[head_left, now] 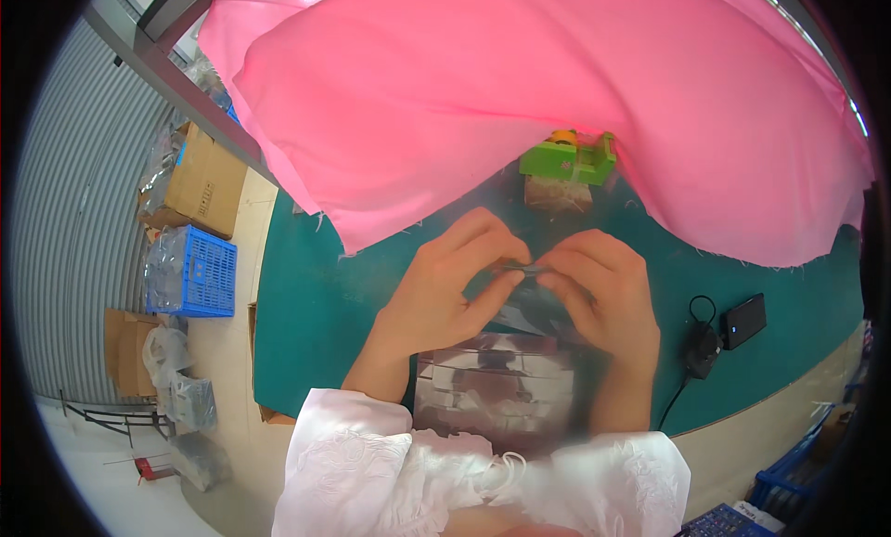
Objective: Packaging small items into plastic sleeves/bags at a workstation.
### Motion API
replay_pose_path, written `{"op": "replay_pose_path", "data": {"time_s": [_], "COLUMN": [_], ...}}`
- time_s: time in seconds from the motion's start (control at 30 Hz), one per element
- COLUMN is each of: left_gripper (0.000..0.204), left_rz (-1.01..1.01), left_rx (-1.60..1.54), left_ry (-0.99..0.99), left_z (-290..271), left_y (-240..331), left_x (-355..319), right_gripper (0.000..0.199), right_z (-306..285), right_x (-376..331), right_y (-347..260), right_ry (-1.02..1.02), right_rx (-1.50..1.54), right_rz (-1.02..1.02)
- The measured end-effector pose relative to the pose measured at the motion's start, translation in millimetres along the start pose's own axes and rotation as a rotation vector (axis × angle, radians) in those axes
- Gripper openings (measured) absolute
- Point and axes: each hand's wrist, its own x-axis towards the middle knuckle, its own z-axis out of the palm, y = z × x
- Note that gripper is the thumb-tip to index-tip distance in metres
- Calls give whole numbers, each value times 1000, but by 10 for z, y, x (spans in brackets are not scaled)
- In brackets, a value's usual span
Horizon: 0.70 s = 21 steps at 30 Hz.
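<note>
My left hand (447,282) and my right hand (601,282) meet over the table, thumbs and fingers pinched together. Between their fingertips runs the gathered edge of a clear plastic bag (529,312), whose film hangs down toward me. Just below lies a shiny, transparent-wrapped bundle (497,384) with dark and silvery rows; whether it is inside the same bag I cannot tell. Beyond my hands, a green tape dispenser (568,161) with a yellow roll stands on a brownish block (557,194), partly under the pink cloth.
A pink cloth (501,82) drapes from a metal frame (176,68) over the far side of the green table (316,333). At right lie a black box-shaped device (743,321) and a black cabled adapter (703,351). Cardboard boxes (200,184) and a blue crate (210,272) stand on the left.
</note>
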Motion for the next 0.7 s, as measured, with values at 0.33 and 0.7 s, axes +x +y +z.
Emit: {"op": "replay_pose_path", "data": {"time_s": [0.33, 0.7], "left_gripper": [23, 24], "left_rz": [59, 139], "left_rx": [25, 160], "left_ry": [134, 235], "left_z": [-91, -232], "left_y": [-61, -86], "left_x": [24, 47], "right_gripper": [39, 18], "right_z": [-254, -336], "right_x": [25, -114], "right_y": [73, 183], "right_ry": [73, 277], "right_rx": [-48, 955], "right_rz": [94, 504]}}
